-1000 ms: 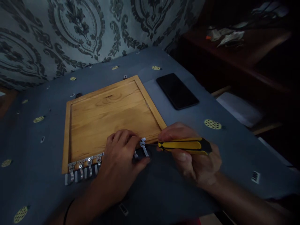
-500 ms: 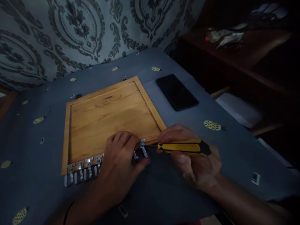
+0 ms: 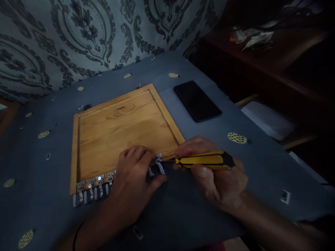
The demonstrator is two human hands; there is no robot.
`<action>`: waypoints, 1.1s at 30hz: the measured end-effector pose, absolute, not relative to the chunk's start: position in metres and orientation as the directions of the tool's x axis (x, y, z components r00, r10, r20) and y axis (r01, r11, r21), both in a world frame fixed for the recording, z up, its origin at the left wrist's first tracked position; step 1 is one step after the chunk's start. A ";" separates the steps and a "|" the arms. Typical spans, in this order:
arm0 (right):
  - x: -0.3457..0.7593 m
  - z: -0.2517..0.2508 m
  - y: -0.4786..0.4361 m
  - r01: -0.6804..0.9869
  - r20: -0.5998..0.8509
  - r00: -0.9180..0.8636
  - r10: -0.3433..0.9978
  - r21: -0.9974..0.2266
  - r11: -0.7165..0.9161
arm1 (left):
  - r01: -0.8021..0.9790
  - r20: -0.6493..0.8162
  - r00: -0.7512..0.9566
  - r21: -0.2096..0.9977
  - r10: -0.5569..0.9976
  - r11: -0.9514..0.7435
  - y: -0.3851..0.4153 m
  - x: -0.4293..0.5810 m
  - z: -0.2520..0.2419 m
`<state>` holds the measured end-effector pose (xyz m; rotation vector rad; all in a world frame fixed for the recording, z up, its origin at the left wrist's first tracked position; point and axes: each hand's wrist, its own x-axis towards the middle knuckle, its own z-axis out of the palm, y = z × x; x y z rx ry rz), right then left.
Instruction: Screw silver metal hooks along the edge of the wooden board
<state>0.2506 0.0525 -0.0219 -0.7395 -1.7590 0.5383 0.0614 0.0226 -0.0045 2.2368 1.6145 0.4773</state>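
A framed wooden board lies on the table with a metal hook rail along its near edge. My left hand is closed over that edge, fingers bent on top and thumb in front, hiding the middle of the rail. Just right of its fingertips a silver hook shows. In my right hand is a yellow and black screwdriver, held nearly level. Its thin shaft points left at the hook; whether the tip touches a screw I cannot make out.
Right of the board lies a black phone on the dark blue tablecloth. A patterned wall covering rises behind the table. Farther right stands dark furniture with crumpled wrappers on it and a white item lower down.
The screwdriver's handle has tilted up slightly and shifted a little in my right hand's fingers. My left hand stays on the rail, and the view has moved only slightly.
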 end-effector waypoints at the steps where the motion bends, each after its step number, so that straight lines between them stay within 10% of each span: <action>1: 0.251 -0.022 0.053 0.215 0.679 -0.206 0.704 -0.671 0.710 | 0.839 0.075 0.296 0.457 0.952 -0.297 0.023 0.062 -0.004; 33: 0.253 -0.013 0.051 0.303 0.638 -0.347 0.687 -0.617 0.726 | 0.836 0.093 0.320 0.439 0.943 -0.328 0.022 0.060 -0.007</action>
